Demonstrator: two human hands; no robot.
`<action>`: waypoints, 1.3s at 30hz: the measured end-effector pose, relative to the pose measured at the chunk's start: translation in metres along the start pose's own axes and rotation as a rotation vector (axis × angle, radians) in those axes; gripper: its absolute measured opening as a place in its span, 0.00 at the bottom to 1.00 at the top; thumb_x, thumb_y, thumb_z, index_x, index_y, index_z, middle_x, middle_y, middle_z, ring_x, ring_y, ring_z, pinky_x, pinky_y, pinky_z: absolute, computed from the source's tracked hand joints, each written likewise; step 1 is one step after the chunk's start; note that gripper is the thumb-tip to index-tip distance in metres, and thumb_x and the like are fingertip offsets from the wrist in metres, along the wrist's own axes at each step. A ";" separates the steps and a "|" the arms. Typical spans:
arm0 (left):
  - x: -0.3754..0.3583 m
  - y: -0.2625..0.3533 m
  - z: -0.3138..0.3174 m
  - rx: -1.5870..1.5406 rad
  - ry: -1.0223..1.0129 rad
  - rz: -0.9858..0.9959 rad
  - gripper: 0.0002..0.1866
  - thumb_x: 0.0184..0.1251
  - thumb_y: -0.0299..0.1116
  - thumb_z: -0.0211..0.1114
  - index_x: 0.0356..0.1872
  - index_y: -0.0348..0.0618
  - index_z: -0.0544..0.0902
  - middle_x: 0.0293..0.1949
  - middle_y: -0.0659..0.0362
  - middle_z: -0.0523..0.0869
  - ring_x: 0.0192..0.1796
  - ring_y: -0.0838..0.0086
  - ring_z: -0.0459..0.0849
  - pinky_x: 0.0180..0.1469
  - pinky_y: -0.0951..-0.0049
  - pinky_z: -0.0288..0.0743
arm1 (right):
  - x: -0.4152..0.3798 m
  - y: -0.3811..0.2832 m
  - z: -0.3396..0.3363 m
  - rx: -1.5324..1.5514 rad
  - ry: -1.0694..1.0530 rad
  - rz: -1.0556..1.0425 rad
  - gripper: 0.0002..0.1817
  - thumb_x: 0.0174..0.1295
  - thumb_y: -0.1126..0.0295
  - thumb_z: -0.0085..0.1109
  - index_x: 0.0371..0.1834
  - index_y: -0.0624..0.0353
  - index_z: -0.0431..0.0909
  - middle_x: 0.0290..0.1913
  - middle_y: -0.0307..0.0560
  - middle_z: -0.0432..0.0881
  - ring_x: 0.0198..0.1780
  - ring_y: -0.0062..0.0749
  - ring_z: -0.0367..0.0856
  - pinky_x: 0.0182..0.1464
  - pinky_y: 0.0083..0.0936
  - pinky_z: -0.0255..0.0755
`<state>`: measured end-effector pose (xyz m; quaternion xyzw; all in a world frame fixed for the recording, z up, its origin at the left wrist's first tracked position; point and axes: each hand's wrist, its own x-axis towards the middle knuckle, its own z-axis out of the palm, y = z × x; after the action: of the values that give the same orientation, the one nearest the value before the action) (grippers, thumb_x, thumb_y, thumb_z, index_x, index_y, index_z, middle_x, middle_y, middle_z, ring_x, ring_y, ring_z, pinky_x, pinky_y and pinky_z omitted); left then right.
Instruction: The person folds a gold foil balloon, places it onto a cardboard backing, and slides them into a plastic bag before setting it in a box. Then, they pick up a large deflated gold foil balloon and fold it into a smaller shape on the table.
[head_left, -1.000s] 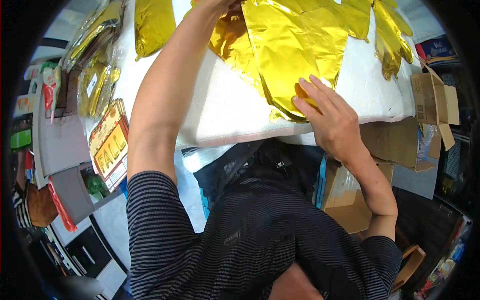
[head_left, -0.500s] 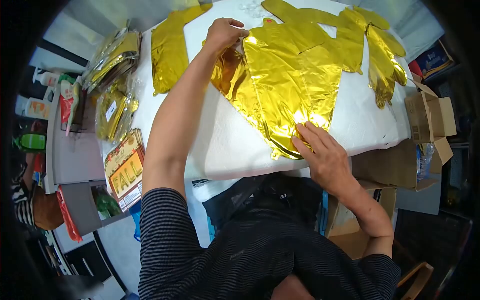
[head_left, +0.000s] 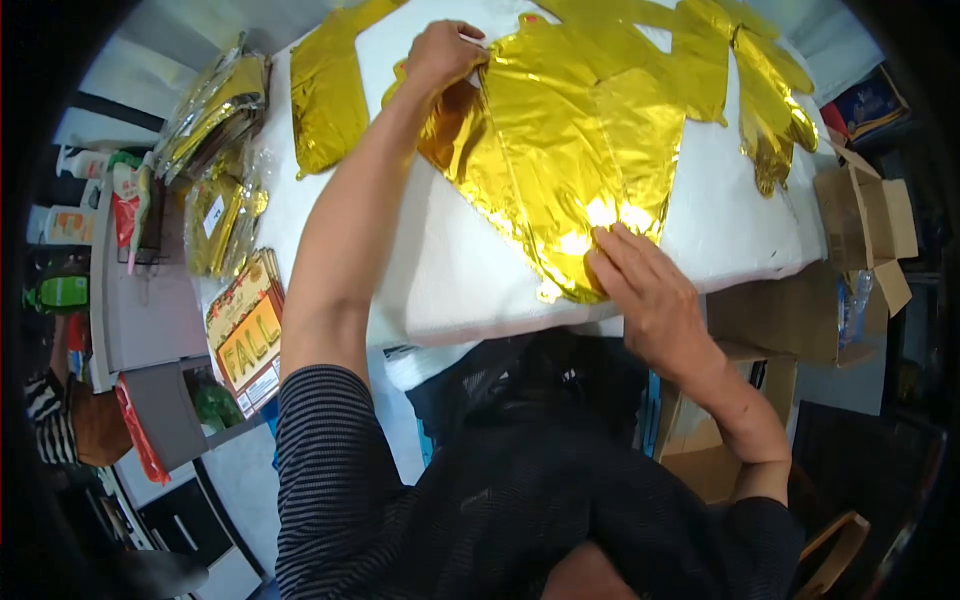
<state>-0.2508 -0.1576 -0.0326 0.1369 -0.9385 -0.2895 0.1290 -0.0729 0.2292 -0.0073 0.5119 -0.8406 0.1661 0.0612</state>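
A flat, uninflated gold foil balloon (head_left: 550,150) lies in front of me, wide at the far end and narrowing to the near edge of the table. My left hand (head_left: 445,55) is closed on its far left edge, where a flap is folded over and looks darker; the fingertips are partly hidden. My right hand (head_left: 655,300) rests with its fingers stretched out on the foil near the narrow end. Farther back, more flat gold foil balloons lie at the left (head_left: 330,95) and at the right (head_left: 768,100).
A white-covered table (head_left: 470,290) carries the balloons. Clear bags of folded foil (head_left: 215,115) and a stack of printed FALL cards (head_left: 250,335) line its left side. Cardboard boxes (head_left: 865,215) stand at the right. At the far left, part of another person's striped sleeve (head_left: 52,425) shows.
The view has shifted slightly, so the table sits a little higher. A dark line along the balloon's near end no longer shows. Both hands stay at about the same spots on the foil.
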 end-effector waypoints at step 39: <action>-0.087 0.206 0.061 -0.094 -0.118 0.838 0.15 0.67 0.29 0.69 0.52 0.35 0.83 0.51 0.42 0.86 0.58 0.45 0.82 0.61 0.53 0.76 | 0.026 0.249 -0.067 -0.200 0.165 0.809 0.17 0.65 0.72 0.53 0.52 0.60 0.86 0.43 0.64 0.87 0.46 0.58 0.87 0.51 0.46 0.79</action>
<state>-0.2270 0.0661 0.0243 -0.2792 -0.9046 -0.2619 0.1876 -0.3086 0.3354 0.0088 0.1174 -0.9780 0.1349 0.1074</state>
